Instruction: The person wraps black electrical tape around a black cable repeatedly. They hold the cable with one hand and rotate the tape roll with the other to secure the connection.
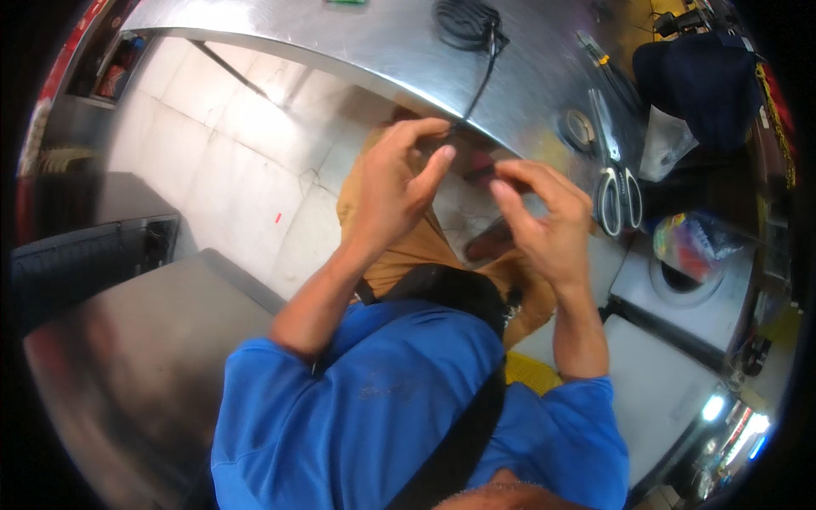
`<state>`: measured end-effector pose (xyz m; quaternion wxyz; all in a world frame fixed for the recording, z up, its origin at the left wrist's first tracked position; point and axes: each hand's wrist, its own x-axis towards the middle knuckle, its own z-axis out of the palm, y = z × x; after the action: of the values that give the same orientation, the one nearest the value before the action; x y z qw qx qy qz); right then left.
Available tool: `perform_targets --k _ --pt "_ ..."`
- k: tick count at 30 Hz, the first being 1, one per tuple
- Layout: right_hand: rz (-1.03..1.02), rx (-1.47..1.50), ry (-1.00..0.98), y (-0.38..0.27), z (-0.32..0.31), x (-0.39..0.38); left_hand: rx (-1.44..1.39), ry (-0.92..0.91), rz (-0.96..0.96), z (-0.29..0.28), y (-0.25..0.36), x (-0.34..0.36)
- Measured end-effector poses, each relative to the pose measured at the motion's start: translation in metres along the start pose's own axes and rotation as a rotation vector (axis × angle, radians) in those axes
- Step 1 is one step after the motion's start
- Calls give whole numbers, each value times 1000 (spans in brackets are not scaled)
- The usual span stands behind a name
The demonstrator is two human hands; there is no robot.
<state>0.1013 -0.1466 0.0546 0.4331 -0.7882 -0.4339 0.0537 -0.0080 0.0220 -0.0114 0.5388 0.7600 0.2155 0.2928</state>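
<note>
From a coiled black cable (466, 24) on the metal table, one black strand runs over the near edge to my left hand (399, 174). My left fingers are curled at that strand, the thumb a little apart from the index fingertip. Close by on the right, my right hand (551, 217) has thumb and index finger brought together in a pinch. A small dark bit shows at those fingertips, too blurred to name. Both hands are in front of the table edge, above my lap.
Scissors (614, 183), a tape roll (578, 129) and pliers (608, 68) lie along the right of the steel table (374, 38). Beyond them sits a dark cloth item (697, 85). A grey-brown surface (161, 357) stands at my left, and tiled floor (229, 161) shows below.
</note>
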Motion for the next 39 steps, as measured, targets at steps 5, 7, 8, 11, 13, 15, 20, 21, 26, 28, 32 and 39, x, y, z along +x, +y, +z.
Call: perform_targets --k 5,7,8,11,13,15,20,21,26,28,32,39 --pt "121 103 117 -1 38 19 -416 -187 -201 10 -9 8" --pt "146 110 143 -1 43 22 -483 -193 -193 13 -10 10" --pt "214 65 135 -4 41 23 -516 -183 -193 14 -11 8" --pt "329 -42 76 -7 32 24 -276 -183 3 11 1 6" --pt "368 35 88 3 30 20 -189 -120 100 18 7 2" --pt "374 199 120 14 27 17 -162 -73 189 22 5 0" --pt "381 417 106 25 31 14 -314 -101 55 17 -3 -3" --pt "372 495 85 28 30 13 -374 -132 -16 14 1 -2" --pt "416 688 58 26 28 9 -493 -221 -112 14 -1 6" --pt "416 707 49 29 29 8 -496 -218 -116 13 0 7" --pt "369 703 -23 39 23 6 -590 -300 -221 12 3 10" --pt "347 563 -28 39 20 2 -524 -342 -215 10 9 18"
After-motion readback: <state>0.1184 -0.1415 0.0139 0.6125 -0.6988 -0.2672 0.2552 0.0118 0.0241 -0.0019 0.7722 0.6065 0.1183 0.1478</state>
